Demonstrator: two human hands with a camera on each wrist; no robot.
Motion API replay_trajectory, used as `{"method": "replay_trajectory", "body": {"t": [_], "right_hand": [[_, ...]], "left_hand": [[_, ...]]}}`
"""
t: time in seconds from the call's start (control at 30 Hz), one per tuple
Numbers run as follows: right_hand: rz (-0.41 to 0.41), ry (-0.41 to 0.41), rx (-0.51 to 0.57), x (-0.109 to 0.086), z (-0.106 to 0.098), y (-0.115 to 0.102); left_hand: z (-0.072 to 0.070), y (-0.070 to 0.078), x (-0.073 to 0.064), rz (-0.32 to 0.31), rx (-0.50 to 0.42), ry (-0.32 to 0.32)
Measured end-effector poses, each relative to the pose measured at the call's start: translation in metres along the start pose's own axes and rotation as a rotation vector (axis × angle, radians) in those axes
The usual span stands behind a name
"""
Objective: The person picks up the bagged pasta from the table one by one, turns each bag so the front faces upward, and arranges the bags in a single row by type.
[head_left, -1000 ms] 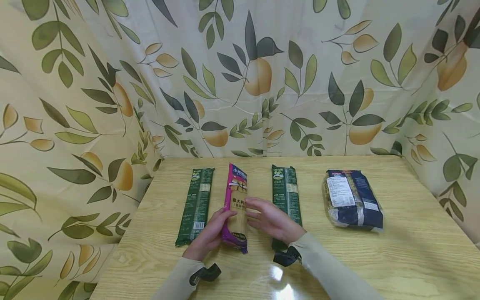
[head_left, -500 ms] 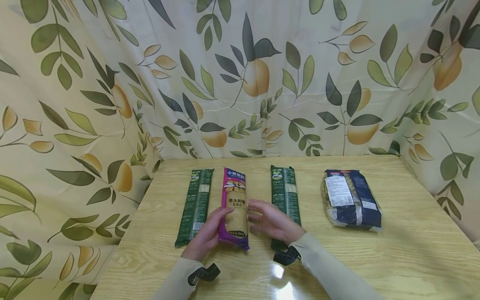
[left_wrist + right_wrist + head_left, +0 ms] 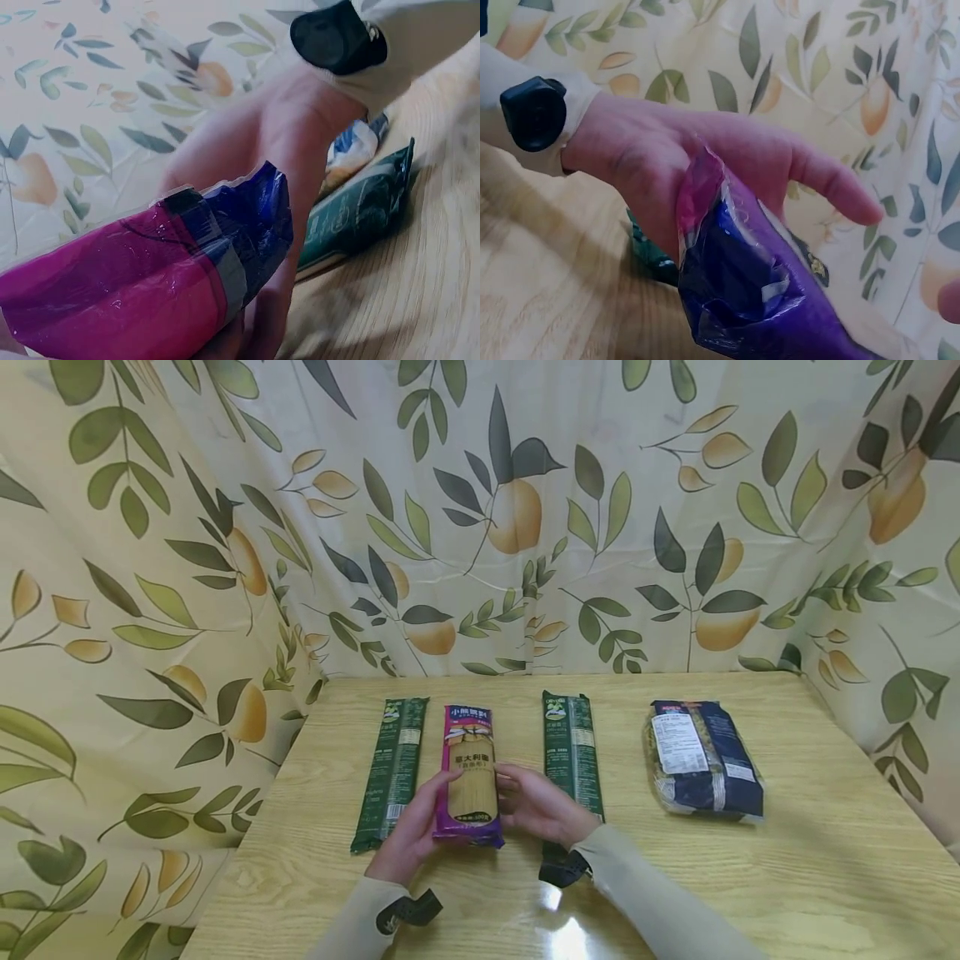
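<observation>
A purple packet of spaghetti [image 3: 472, 785] with a clear window is held tilted up between both hands, printed face toward me. My left hand [image 3: 412, 831] grips its left edge, thumb lying over the front. On the opposite edge, my right hand [image 3: 540, 806] holds the packet, its fingers bent around the side. The left wrist view shows the purple and blue end of the packet [image 3: 127, 292] in front of the right hand [image 3: 259, 150], whose lower fingers pass under it. In the right wrist view, the crumpled packet end [image 3: 742, 292] partly covers the left hand [image 3: 690, 150].
A green packet [image 3: 390, 768] lies left of the hands. Another green packet [image 3: 572, 743] lies to the right, partly hidden by the right forearm. Farther right is a navy bag [image 3: 705, 760] with a white label. A patterned curtain [image 3: 615, 568] borders the wooden table [image 3: 840, 860].
The spaghetti packet has turned its front toward me and straightened, its top coming down. My right hand has moved left from beside the packet onto its right edge.
</observation>
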State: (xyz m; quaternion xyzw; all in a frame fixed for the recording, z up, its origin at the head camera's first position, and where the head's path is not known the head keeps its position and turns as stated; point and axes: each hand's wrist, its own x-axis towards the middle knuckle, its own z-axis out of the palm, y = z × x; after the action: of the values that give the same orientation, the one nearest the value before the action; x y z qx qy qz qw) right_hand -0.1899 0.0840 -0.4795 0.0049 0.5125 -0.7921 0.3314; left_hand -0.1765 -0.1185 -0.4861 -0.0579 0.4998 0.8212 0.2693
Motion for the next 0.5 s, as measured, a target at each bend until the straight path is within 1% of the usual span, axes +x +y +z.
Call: {"method": "replay_trajectory", "body": {"t": [0.13, 0.27, 0.37, 0.5], "right_hand": [[0.009, -0.010, 0.039, 0.007, 0.001, 0.003], [0.014, -0.030, 0.110, 0.013, 0.002, 0.003], [0.020, -0.038, 0.142, 0.016, 0.003, 0.003], [0.030, -0.016, 0.135, 0.018, 0.005, 0.003]], "left_hand": [[0.002, -0.001, -0.002, -0.003, -0.037, 0.013], [0.004, -0.002, -0.003, -0.002, -0.055, 0.020], [0.005, -0.002, -0.004, 0.000, -0.040, 0.022], [0.005, 0.000, -0.005, -0.017, -0.021, 0.019]]}}
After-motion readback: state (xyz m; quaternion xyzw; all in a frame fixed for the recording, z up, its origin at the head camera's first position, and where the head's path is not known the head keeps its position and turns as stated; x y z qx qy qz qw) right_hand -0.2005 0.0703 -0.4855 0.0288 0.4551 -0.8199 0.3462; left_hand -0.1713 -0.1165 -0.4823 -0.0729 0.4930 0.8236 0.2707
